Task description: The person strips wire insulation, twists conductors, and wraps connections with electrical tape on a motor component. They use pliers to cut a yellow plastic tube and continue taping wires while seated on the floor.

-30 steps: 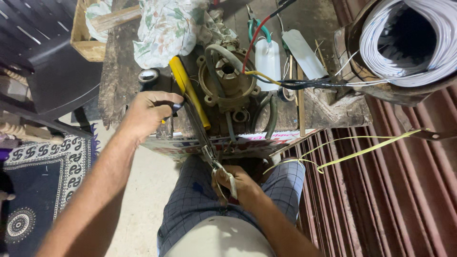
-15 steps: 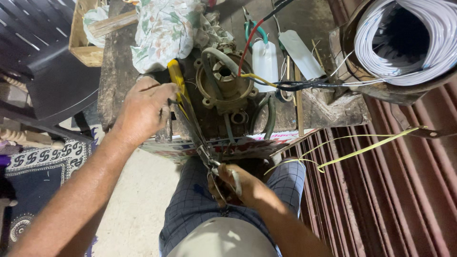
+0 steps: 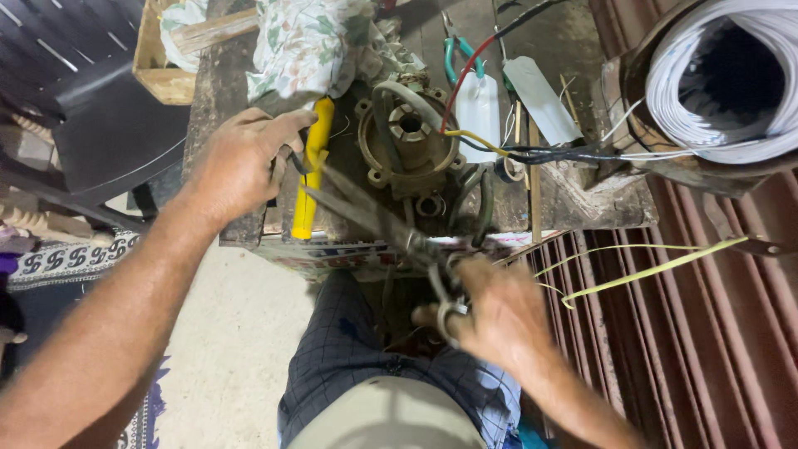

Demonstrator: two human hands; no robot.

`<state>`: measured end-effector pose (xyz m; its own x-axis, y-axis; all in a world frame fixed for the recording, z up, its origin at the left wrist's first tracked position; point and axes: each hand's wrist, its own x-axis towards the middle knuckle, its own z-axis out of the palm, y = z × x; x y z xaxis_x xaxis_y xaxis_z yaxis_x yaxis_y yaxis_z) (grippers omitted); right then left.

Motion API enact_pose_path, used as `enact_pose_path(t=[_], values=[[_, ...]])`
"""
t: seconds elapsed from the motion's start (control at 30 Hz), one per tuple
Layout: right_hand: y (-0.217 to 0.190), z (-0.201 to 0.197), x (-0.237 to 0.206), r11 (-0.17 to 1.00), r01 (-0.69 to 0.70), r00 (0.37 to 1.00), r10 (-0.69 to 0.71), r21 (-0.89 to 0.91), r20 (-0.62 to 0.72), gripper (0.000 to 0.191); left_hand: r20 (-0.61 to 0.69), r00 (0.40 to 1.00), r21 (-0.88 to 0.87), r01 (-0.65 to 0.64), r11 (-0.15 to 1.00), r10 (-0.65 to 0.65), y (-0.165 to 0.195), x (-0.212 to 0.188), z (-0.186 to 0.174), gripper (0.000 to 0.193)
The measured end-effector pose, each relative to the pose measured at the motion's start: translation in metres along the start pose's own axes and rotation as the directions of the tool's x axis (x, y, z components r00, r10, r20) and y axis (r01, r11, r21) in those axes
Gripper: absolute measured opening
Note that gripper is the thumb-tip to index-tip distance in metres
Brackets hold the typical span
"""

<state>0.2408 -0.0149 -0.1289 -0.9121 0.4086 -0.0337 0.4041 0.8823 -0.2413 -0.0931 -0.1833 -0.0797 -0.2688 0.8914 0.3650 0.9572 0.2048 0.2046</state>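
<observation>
Two hands, one pair of scissors, one yellow-handled tool at a crowded wooden bench.

Head view: the right hand grips the scissors by their rings, blades spread and pointing toward the left hand, which pinches something small beside the yellow-handled tool. One motor housing sits mid-bench, several wires crossing it. One white coil fills the right edge; one dark plastic chair crowds the left. Bare floor lies below.
</observation>
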Motion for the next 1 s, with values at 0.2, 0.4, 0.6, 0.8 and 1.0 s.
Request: enact_pose_path(t=[0.2, 0.4, 0.6, 0.8, 1.0], values=[[-0.013, -0.039, 0.036, 0.937, 0.094, 0.949, -0.187, -0.338, -0.254, 0.044, 0.055, 0.998, 0.097, -0.036, 0.995, 0.030, 0.010, 0.010, -0.010, 0.072], [-0.031, -0.042, 0.060, 0.870, 0.126, 0.979, -0.186, -0.476, -0.080, 0.043, 0.151, 0.987, 0.171, 0.021, 0.985, -0.048, 0.020, 0.017, -0.010, 0.081], [-0.030, -0.044, 0.070, 0.885, 0.218, 0.905, -0.342, -0.411, -0.254, 0.026, 0.186, 0.981, 0.198, 0.018, 0.980, -0.056, 0.024, 0.019, -0.011, 0.080], [-0.029, -0.047, 0.075, 0.912, 0.248, 0.930, -0.319, -0.326, -0.184, 0.035, 0.191, 0.981, 0.232, -0.001, 0.973, -0.044, 0.021, 0.019, -0.007, 0.082], [-0.020, -0.038, 0.080, 0.908, 0.249, 0.962, -0.273, -0.338, -0.023, 0.021, 0.100, 0.994, 0.069, 0.042, 0.997, -0.049, 0.018, 0.018, -0.007, 0.077]])
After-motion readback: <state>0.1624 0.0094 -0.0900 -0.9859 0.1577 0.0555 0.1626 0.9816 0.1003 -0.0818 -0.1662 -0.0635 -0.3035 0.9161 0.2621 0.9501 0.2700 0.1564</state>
